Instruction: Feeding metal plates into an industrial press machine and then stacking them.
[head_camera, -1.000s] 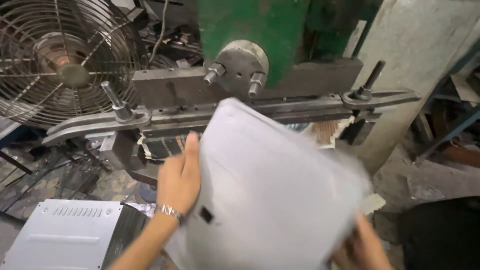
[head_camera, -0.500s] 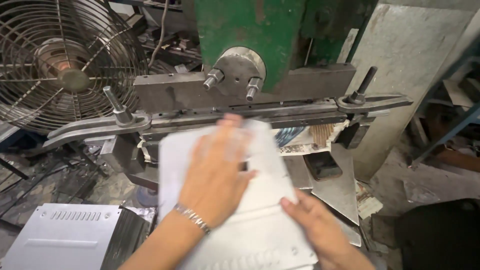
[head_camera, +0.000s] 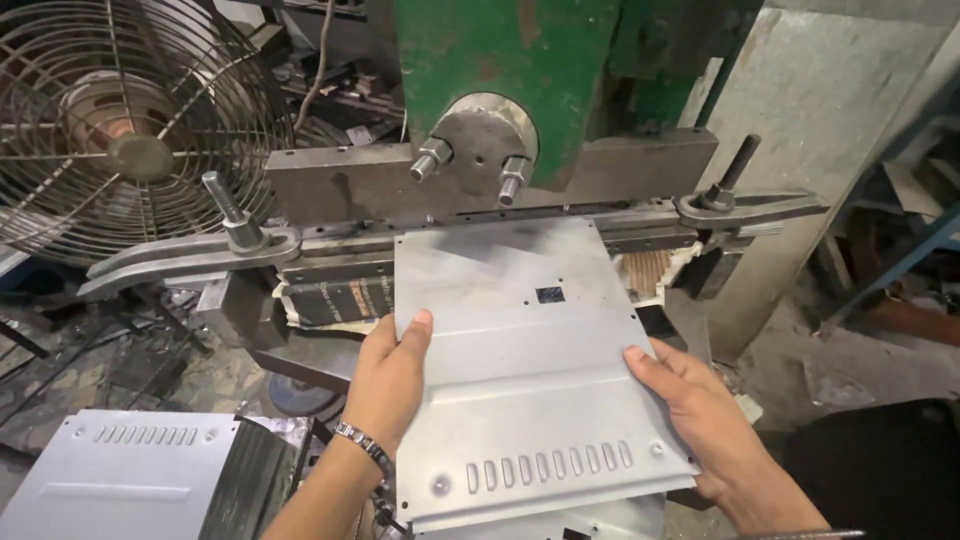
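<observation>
A flat grey sheet-metal panel (head_camera: 525, 350) with a small square hole and a row of louvre slots near its close edge lies level in front of me. Its far edge sits under the steel bar of a green press machine (head_camera: 500, 90). My left hand (head_camera: 390, 375) grips the panel's left edge, thumb on top. At the right edge my right hand (head_camera: 690, 410) holds the panel from the side and below. A metal bracelet is on my left wrist.
A caged fan (head_camera: 120, 130) stands at the left behind the press. A stack of similar louvred panels (head_camera: 120, 470) lies at the lower left. Long clamp arms with bolts (head_camera: 230, 240) run across the press bed. A concrete pillar (head_camera: 830, 150) rises at right.
The panel, earlier tilted up and held near my chest, has been laid flat and slid forward under the press bar. My left hand moved from its top face to its left edge.
</observation>
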